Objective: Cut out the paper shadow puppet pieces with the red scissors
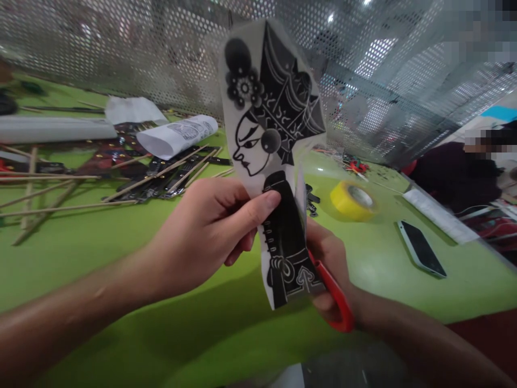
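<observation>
My left hand (218,226) pinches a paper cutout (288,221) between thumb and fingers, holding it upright above the green table. The cutout carries a black-and-white printed figure: a face in profile, a dark headdress and a dark robe, with a pale paper margin around parts of it. Behind its lower right edge, my right hand (329,253) is closed on red-handled scissors (337,299). The paper hides most of the blades and some of the right fingers. A narrow strip of paper (300,188) stands off the cutout's right side.
Thin wooden sticks (161,175) and dark cut pieces lie at the left, beside a rolled printed sheet (177,137). Yellow tape (353,200) and a phone (422,249) rest on the table (379,264) at the right. A perforated metal panel (161,48) stands behind; a person (452,172) is at the far right.
</observation>
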Tool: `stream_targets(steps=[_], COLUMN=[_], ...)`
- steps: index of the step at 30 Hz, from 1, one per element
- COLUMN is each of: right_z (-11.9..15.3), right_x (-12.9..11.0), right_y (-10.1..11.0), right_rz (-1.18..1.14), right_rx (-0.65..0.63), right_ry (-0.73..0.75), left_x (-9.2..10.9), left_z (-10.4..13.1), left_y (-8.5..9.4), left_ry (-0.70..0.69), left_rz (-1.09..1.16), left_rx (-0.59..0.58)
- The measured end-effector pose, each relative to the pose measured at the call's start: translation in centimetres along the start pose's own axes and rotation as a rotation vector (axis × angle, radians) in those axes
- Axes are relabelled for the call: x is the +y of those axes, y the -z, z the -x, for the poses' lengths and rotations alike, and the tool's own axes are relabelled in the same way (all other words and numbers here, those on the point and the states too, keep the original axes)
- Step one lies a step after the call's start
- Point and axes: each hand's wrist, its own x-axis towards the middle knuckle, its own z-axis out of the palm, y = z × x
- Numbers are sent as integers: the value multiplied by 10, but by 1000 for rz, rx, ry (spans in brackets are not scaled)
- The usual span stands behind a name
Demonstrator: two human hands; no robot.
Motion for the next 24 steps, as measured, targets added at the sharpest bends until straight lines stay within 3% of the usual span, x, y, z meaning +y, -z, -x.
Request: stream_targets(steps=[12,18,21,24], right_z=[3,0,2,1], right_x=[4,10,17,18], right_y=[-2,1,3,1], right_rz=[-21,127,126,83], right_rx=[83,59,19,37], right_ry=[-67,10,53,-21], left_x=[0,2,1,-2], left_z=[2,2,0,-2], left_y=[3,5,7,10], left_ry=[-4,-3,27,60], left_rz=[-10,-20,9,48], left_rx=[-2,-6,-35,-116])
